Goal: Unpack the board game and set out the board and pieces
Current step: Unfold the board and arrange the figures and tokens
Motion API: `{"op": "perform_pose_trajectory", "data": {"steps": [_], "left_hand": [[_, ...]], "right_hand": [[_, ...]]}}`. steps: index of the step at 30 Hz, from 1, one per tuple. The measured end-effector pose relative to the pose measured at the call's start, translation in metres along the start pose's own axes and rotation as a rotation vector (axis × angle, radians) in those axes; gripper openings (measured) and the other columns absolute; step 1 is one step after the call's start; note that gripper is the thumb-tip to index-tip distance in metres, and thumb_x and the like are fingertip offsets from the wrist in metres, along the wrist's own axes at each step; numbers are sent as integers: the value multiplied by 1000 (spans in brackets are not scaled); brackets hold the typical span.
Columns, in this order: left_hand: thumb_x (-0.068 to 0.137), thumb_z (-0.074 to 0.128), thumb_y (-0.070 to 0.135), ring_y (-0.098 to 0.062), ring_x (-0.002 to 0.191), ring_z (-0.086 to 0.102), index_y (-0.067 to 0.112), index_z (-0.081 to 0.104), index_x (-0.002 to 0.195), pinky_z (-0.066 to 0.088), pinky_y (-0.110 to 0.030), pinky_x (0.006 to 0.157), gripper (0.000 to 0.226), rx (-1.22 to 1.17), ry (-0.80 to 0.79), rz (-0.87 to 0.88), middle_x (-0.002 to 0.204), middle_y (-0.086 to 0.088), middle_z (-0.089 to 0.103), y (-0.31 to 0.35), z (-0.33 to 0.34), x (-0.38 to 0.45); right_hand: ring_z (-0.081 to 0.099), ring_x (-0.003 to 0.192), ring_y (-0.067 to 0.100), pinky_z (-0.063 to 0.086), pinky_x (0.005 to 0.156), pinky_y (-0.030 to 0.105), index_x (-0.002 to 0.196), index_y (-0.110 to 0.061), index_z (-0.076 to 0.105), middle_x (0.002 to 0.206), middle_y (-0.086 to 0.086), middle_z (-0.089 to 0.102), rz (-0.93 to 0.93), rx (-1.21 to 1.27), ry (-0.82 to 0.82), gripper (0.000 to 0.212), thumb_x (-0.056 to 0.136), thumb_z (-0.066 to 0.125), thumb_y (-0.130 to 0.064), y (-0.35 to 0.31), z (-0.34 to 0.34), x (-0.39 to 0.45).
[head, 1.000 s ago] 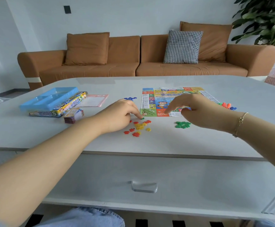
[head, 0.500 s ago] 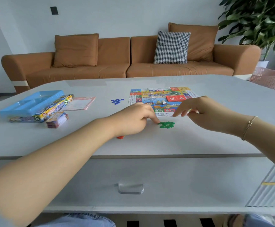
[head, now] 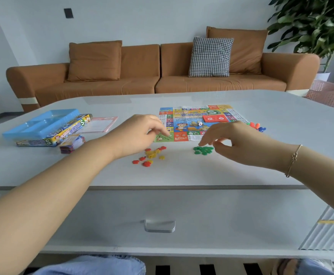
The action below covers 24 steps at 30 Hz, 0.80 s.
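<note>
Board (head: 194, 122) lies on white table (head: 281, 120); sofa (head: 142, 80) behind; both hands loosely spread.

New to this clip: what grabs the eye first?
The colourful game board lies flat mid-table, with both hands hovering at its near edge: left hand above scattered red and yellow tokens, right hand over a green token pile. Far left sits the blue tray on the game box.
</note>
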<state>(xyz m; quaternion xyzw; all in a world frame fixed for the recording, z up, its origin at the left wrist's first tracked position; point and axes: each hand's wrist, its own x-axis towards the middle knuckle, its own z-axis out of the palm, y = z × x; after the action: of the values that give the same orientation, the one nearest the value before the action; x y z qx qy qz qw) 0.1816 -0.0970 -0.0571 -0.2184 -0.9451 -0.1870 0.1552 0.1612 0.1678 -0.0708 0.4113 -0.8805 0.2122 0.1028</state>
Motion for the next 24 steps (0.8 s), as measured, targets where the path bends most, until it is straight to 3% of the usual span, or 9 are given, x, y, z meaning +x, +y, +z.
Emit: {"op": "perform_pose_trajectory", "data": {"steps": [3,5,10,15,20,24], "left_hand": [[88,47,-2,-15,88,62,21,74,95,45,-22,77,37,87,-3,-62,97,5,67,-15,-13,-17],[88,48,-2,-12,88,62,20,74,96,42,-13,74,36,78,-12,-96,95,7,67,-23,-16,-29],[87,48,-8,-8,99,60,15,74,101,37,-6,85,37,81,-32,-41,107,6,67,-31,-11,-46],[85,47,-7,-10,101,51,19,73,100,33,-15,90,40,168,-34,44,104,10,65,-39,-6,-43],[82,42,-11,-10,102,50,20,72,104,30,-12,89,49,149,-32,64,106,7,65,-40,0,-36],[81,42,-13,-13,105,53,18,72,104,35,-17,93,49,132,5,101,109,6,66,-41,0,-40]], "right_hand": [[60,98,9,48,88,33,110,-25,67,110,-8,65,-18,-12,-58,38,87,47,-3,-13,11,15],[56,108,10,44,95,33,115,-25,65,116,-7,63,-30,-30,-100,42,87,44,-2,-20,20,27],[50,119,11,40,101,28,123,-25,61,127,-7,57,-58,-67,-140,53,83,39,3,-34,37,51],[48,117,10,34,90,16,119,-22,65,125,-7,55,-75,-74,-143,58,79,35,9,-35,44,59],[51,110,12,42,96,33,112,-22,69,116,-8,59,-64,-62,-123,59,77,35,10,-26,41,57],[51,111,11,43,96,36,109,-24,69,113,-9,60,-94,-92,-90,56,78,36,9,-24,38,54]]}}
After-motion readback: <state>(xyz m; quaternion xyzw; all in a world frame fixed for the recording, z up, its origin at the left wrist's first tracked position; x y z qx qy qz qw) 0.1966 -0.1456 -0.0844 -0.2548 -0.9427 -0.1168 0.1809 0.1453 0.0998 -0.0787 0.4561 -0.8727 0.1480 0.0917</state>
